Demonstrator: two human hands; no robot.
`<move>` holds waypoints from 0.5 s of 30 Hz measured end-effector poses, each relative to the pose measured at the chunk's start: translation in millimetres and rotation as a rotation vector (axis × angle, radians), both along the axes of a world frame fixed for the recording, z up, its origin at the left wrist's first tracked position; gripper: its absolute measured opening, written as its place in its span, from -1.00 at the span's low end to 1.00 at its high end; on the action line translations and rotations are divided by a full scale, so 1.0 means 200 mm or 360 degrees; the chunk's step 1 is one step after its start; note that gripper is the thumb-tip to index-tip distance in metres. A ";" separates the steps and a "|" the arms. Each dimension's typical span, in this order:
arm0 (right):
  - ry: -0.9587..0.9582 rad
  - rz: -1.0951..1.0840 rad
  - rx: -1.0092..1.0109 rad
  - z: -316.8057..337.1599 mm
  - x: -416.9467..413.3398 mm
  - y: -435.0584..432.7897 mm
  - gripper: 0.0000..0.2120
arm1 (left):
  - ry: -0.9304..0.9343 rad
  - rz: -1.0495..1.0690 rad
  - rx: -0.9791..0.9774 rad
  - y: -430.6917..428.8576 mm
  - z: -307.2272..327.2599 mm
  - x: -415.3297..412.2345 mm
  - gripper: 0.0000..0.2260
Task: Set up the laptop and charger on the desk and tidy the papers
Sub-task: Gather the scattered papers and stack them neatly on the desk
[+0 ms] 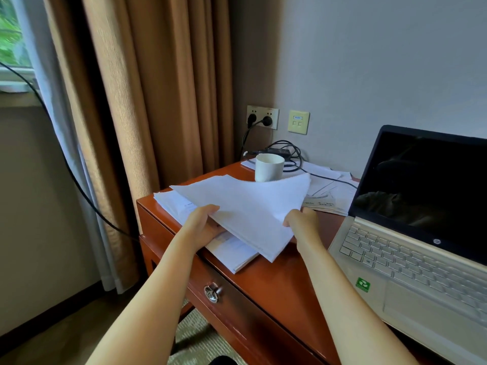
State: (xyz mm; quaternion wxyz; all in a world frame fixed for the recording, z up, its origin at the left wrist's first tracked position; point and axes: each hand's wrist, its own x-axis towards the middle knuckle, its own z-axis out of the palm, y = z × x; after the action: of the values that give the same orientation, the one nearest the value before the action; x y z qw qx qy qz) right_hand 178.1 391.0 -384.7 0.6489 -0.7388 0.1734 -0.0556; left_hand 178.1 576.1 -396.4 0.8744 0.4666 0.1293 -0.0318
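Between both hands' grip, sheaf of papers [247,206], tilted above desk [284,275]

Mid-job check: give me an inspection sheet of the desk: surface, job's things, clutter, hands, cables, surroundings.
Surface: wooden desk, partly bare.
Job's things: open laptop, screen dark, on the right; charger brick at the back by the wall; paper sheaf held above a lower stack; more papers behind.
Clutter: white cup behind the sheaf.
Hands: left hand and right hand each grip the sheaf's near edge.
Cables: charger lead runs toward the laptop; two plugs in the wall socket; black cable crosses the brown curtain.
Surroundings: window at left.
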 end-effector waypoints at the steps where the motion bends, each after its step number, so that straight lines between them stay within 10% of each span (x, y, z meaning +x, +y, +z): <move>1: -0.0041 -0.0037 -0.0001 0.00 0.00 -0.02 -0.90 | -0.0007 0.0011 -0.0017 0.00 0.00 -0.01 -0.73; 12: -0.0536 -0.0340 -0.0025 0.04 0.04 -0.19 -0.71 | 0.0106 0.0409 0.0017 0.08 0.06 0.06 -0.74; 15: -0.0678 -0.0312 -0.0114 0.05 0.04 -0.21 -0.83 | -0.0082 0.0357 0.0535 0.19 0.14 0.08 -0.67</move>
State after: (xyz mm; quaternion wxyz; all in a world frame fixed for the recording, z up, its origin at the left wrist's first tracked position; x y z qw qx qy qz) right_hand 186.3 349.2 -373.7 0.6357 -0.7125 0.1015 -0.2792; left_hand 194.0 614.3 -368.7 0.7853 0.5893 0.1614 0.0998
